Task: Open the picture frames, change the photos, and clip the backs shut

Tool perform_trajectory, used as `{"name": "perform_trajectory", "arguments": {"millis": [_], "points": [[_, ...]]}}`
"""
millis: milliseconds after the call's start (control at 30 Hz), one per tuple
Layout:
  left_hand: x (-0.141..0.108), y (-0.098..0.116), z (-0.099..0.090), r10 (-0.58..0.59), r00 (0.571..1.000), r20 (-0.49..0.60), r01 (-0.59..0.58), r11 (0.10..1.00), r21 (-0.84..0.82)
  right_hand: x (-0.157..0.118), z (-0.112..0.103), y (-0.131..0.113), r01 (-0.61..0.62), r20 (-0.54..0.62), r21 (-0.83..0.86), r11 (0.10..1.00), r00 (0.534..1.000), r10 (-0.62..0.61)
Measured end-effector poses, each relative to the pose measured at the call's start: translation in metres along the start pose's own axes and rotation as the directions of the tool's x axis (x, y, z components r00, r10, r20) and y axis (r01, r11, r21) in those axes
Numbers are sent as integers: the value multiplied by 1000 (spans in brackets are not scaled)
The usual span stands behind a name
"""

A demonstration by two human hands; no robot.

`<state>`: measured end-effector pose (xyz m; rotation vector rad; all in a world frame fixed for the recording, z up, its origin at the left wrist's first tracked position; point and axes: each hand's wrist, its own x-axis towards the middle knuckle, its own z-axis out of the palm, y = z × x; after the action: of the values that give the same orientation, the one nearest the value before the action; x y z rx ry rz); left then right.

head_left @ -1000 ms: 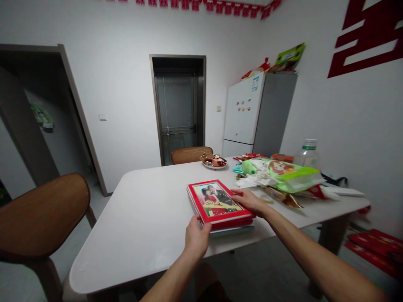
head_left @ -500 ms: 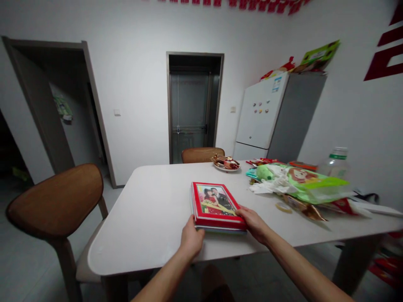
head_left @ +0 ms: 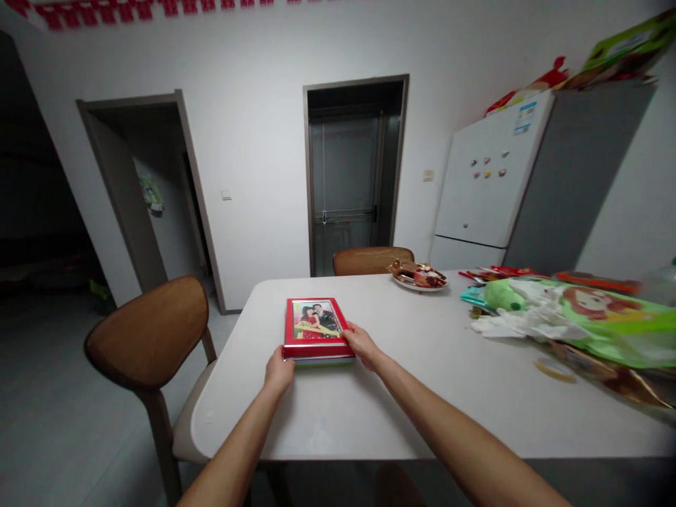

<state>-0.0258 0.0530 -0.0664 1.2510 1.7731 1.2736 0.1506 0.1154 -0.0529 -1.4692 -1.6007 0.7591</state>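
Observation:
A red photo album (head_left: 315, 321), its cover showing a picture of two people, lies face up on the left half of the white table. A thinner layer with a greenish edge (head_left: 322, 362) shows beneath it; whether this is a separate book I cannot tell. My left hand (head_left: 279, 370) grips the near left corner, thumb against the front edge. On the right side, my right hand (head_left: 363, 345) holds the album with its thumb on the cover's edge. The fingers of both hands are partly hidden under and behind it.
A plate of wrapped snacks (head_left: 420, 276) stands at the table's far edge. Packets, crumpled tissue (head_left: 507, 324) and a roll of tape (head_left: 553, 370) crowd the right side. Brown chairs stand at the left (head_left: 151, 331) and far side (head_left: 372, 260).
Both hands have carried the album leftward across the table, away from the clutter, and turned it straighter. The camera view has swung to the left.

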Motion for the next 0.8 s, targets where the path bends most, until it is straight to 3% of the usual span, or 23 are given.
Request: {"name": "perform_trajectory", "arguments": {"millis": [200, 267, 333, 400, 467, 533, 600, 800], "points": [[1, -2, -13, -9, 995, -103, -9, 985, -171, 6, -8, 2, -12, -86, -30, 999, 996, 9], [-3, 8, -19, 1, 989, -147, -37, 969, -245, -1, -12, -5, 15, -127, -9, 1000, 992, -16], [-13, 27, -24, 42, 986, -163, -94, 941, -325, -18, -13, -21, 120, -110, 124, 985, 988, -107], [-29, 54, -27, 122, 984, -128, -164, 901, -402, -44, -13, -48, 242, -2, 399, 885, 965, -263], [-50, 83, -29, 224, 973, -58, -224, 849, -478, -72, -12, -77, 243, 121, 646, 724, 904, -410], [-70, 104, -31, 405, 911, 77, -244, 679, -693, -95, -14, -101, 208, 116, 798, 565, 868, -483], [-85, 116, -33, 482, 866, 134, -200, 580, -789, -109, -16, -115, 159, 109, 869, 469, 862, -495], [-98, 113, -35, 482, 859, 173, -146, 554, -820, -115, -18, -113, 94, 180, 865, 492, 859, -479]]}}
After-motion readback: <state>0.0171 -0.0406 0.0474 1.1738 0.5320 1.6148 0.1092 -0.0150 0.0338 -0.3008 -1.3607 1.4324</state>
